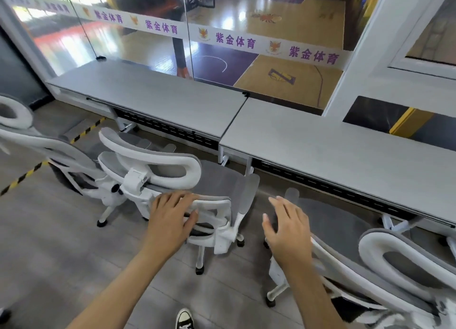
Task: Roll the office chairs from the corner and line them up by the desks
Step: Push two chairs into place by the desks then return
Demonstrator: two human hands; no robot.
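Three white-framed office chairs with grey mesh stand in a row before two grey desks [158,99]. The middle chair [158,168] faces the left desk, its headrest toward me. My left hand [170,217] rests on the top edge of this chair's white back frame, fingers curled over it. My right hand [286,227] hovers open, fingers spread, between the middle chair and the right chair [385,259], holding nothing. The right chair faces the right desk [333,148]. A left chair [37,141] stands partly out of view.
A glass wall with purple lettering runs behind the desks, a sports court beyond it. Yellow-black tape [29,173] crosses the grey floor at left. A white pillar [365,57] rises at the right. My shoe [184,319] shows at the bottom edge.
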